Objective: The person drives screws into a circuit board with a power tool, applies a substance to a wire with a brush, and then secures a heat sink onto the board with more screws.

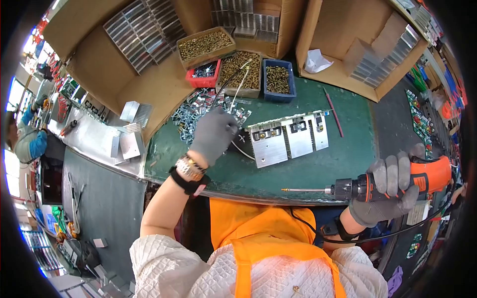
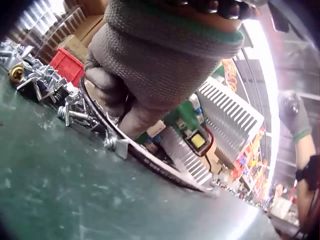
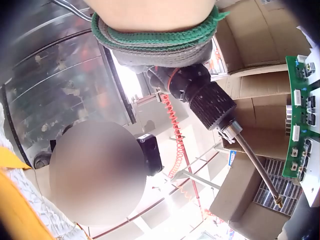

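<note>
My gloved left hand is at the right edge of a pile of small metal clips with screws. Its fingers curl down beside a black-and-white cable, near a loose clip; I cannot tell what lies between the fingertips. To its right lies a green circuit board with silver heat-sink plates. My gloved right hand grips an orange-and-black electric screwdriver over the front edge of the table. The long bit points left, and its brass-coloured tip shows in the right wrist view.
Behind the pile stand trays of brass-coloured screws, a red box and a blue box. Cardboard boxes line the back. A reddish stick lies right of the board. Another person is at far left.
</note>
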The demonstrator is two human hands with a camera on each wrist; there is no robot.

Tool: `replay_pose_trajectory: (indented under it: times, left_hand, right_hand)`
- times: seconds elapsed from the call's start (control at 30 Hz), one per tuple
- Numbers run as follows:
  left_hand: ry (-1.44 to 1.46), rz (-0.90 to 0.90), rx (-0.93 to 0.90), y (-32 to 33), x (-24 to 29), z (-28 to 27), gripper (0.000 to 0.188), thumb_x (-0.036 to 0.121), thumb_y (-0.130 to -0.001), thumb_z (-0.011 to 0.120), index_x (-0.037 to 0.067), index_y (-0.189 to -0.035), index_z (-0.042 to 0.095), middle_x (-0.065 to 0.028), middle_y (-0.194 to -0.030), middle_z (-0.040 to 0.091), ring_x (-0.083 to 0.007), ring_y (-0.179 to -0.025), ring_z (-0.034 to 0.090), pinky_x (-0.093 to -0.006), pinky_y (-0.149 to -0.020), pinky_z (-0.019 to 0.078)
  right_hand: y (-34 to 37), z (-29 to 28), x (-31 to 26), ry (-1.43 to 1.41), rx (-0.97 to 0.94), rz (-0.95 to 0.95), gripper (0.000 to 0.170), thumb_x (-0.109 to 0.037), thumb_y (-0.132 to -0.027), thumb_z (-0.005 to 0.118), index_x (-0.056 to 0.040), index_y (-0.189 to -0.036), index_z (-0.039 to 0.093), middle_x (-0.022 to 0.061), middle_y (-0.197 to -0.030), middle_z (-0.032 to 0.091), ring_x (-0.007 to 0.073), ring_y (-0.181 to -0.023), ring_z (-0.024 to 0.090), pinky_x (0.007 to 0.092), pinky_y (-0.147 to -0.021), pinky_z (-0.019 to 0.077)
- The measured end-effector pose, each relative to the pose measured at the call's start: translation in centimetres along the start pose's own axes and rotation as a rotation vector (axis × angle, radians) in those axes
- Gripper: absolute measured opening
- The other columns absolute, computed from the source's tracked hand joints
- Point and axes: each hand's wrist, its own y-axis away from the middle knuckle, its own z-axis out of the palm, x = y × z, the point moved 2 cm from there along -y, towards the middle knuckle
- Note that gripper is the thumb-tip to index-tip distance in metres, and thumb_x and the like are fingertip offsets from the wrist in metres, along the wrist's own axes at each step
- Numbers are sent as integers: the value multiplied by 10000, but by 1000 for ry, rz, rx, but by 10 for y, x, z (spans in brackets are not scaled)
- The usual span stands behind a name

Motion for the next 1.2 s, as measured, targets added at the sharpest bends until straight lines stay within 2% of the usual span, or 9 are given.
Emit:
replay_pose_trajectory:
  times: [0.07, 0.13, 0.17, 0.23, 0.4, 0.6, 0.9, 1.0, 1.2]
  left_hand:
    - [215, -20, 126, 6, 14, -21, 95, 91, -842, 649, 36, -915, 674, -92, -846, 656, -239, -782, 637, -338, -698, 506]
    - [872, -246, 133, 21, 34, -43, 96, 44, -909, 599, 1, -982, 644, -51, -818, 635, -131, -736, 592, -256, -666, 479]
    - [875, -246, 125, 30, 43, -48, 96, 44, -909, 599, 1, -982, 644, -51, -818, 635, -131, -736, 592, -256, -666, 479]
    - [813, -20, -1, 48, 70, -50, 144, 57, -970, 527, -14, -1048, 625, -22, -835, 614, -71, -750, 547, -220, -686, 462]
    - [882, -61, -83, 69, 93, -50, 172, 31, -956, 532, -9, -1104, 610, -32, -883, 626, -70, -754, 552, -215, -691, 460]
    - [974, -124, -80, 71, 90, -39, 286, 10, -938, 530, -16, -1222, 509, -36, -849, 603, -63, -744, 544, -205, -689, 459]
    - [815, -47, 15, 71, 96, -39, 265, -22, -922, 531, -18, -1187, 532, -51, -878, 603, -93, -789, 596, -230, -731, 485]
    - [753, 57, 172, 71, 97, -37, 256, -34, -883, 548, 13, -1133, 572, -96, -776, 605, -187, -659, 595, -281, -647, 487]
    - [916, -15, 160, 67, 94, -36, 245, -23, -879, 572, 16, -1121, 579, -96, -824, 620, -183, -662, 589, -285, -644, 491]
  right_hand:
    - [-4, 2, -5, 6, -46, -40, 639, -97, -856, 702, 13, -1363, 329, -1, -742, 473, 77, -551, 490, 241, -522, 434]
    - [-7, 10, -3, 52, -6, -94, 631, -91, -861, 697, 12, -1366, 333, -9, -721, 471, 70, -536, 484, 238, -502, 435]
    - [-8, 12, -2, 81, -46, -128, 633, -95, -860, 702, 16, -1364, 336, -10, -718, 475, 70, -533, 485, 241, -495, 438]
    - [-8, 22, 4, 117, -42, -180, 665, -104, -851, 715, 12, -1382, 331, -5, -716, 491, 82, -511, 495, 248, -484, 452]
    - [-14, 40, 19, 204, -312, -46, 630, -42, -788, 739, -2, -1323, 408, -5, -712, 540, 90, -556, 531, 216, -564, 505]
    - [-12, 47, 31, 243, -308, -104, 627, -64, -788, 766, 0, -1304, 415, 6, -697, 548, 86, -527, 548, 218, -501, 498]
    - [-11, 48, 35, 251, -406, -156, 585, -109, -818, 761, -16, -1271, 403, 9, -659, 565, 95, -441, 537, 201, -416, 469]
    - [-10, 53, 35, 282, -384, -143, 517, -108, -813, 765, -60, -1178, 403, 25, -662, 599, 120, -413, 553, 222, -393, 492]
    - [-16, 57, 41, 235, -411, -96, 546, -96, -815, 763, -56, -1222, 402, 26, -666, 587, 116, -421, 548, 222, -397, 484]
